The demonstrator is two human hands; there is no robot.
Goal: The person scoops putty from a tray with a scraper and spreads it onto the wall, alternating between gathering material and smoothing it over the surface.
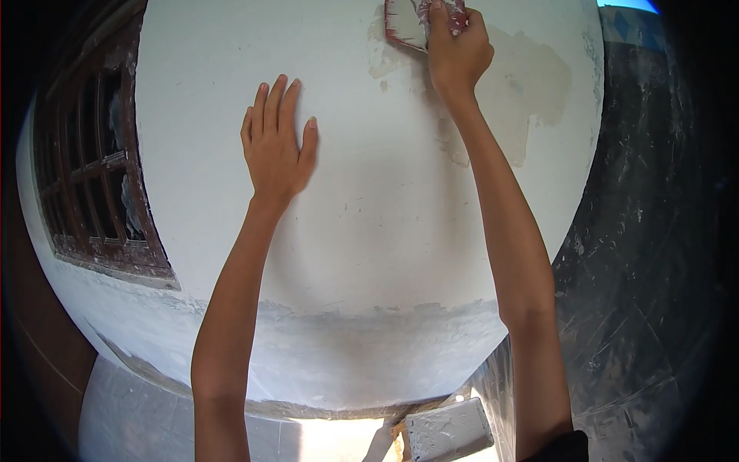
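Right hand (460,58) gripping the coated blade (406,25) at the patch's (531,73) left side; left hand (275,158) spread open on the wall (385,231) (handy brace): even pressure, shallow angle should smooth best.

no readable text, no labels, no brands, no numbers, no signs

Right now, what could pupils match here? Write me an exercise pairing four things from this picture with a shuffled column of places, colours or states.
Column 1
1. Left hand
2. Right hand
3. Window frame
4. Tray

Column 2
A. Brown, at the picture's left side
B. Grip closed on a scraper
C. Near the picture's bottom edge, with white paste
D. Fingers spread against the pale wall

Right pairs: 1-D, 2-B, 3-A, 4-C
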